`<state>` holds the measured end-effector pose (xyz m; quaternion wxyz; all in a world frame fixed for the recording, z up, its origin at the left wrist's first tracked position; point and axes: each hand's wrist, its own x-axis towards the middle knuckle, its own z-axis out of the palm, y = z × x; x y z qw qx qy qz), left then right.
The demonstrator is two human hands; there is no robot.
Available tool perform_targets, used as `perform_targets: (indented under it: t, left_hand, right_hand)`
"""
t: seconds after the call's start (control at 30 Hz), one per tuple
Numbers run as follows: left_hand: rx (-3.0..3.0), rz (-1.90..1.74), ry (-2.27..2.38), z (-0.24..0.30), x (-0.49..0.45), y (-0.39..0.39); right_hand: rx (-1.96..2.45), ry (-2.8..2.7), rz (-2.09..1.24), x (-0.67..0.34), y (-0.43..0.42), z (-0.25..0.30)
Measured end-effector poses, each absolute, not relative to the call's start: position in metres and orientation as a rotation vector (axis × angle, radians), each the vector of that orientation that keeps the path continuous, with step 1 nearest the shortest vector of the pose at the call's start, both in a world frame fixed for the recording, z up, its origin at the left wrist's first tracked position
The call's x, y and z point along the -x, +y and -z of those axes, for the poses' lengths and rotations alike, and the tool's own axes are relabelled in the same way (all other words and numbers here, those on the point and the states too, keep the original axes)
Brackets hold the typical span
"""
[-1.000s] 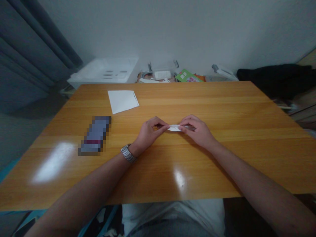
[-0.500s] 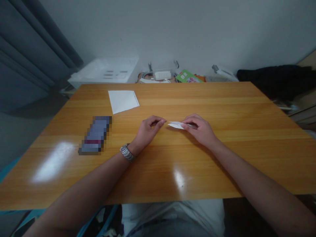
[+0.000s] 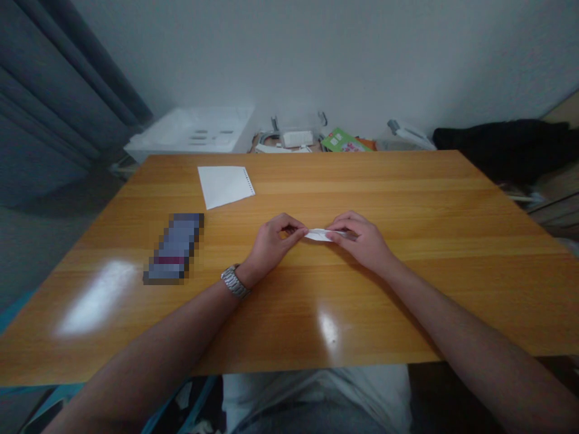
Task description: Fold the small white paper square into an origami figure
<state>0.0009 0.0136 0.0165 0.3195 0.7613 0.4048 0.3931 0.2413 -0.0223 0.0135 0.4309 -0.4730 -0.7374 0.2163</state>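
A small folded piece of white paper (image 3: 319,234) lies on the wooden table (image 3: 407,199) at its middle. My left hand (image 3: 270,244), with a metal watch on the wrist, pinches the paper's left tip with thumb and forefinger. My right hand (image 3: 364,240) grips the paper's right end, fingers curled over it. Both hands rest low on the tabletop, and the right part of the paper is hidden under my fingers.
A white sheet with a perforated edge (image 3: 225,185) lies at the far left of the table. A blurred dark rectangular object (image 3: 174,247) sits left of my hands. Behind the table are a white box (image 3: 194,132), clutter and a dark cloth (image 3: 506,144).
Half a second ago my left hand had let go and the right held the paper slightly raised. Now the paper is back down and my left fingers pinch its left tip again.
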Motion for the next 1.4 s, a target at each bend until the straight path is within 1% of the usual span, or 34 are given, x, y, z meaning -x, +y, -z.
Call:
perform_targets:
  t: [0.4,0.63,1.17,1.4]
  left_hand:
    - [-1.974,-1.103,1.159,-0.0189,0.0038,0.0190]
    - [-2.017,-1.055,1.010,-0.0177,-0.0007,0.0133]
    - [-2.075,-1.080,1.042,-0.0202,-0.0036,0.0103]
    - [-1.977,-1.278,1.173,-0.0209,0.0045,0.0169]
  right_hand:
    - [1.203,-1.762,-0.507,-0.2496,-0.0176,-0.0094]
    - [1.178,-1.815,-0.540,-0.2444,-0.0209,-0.0107]
    - [1.174,-1.808,-0.511,-0.2429,-0.0215,-0.0146]
    - [1.210,-1.790,-0.461,-0.2463,-0.0200,-0.0112]
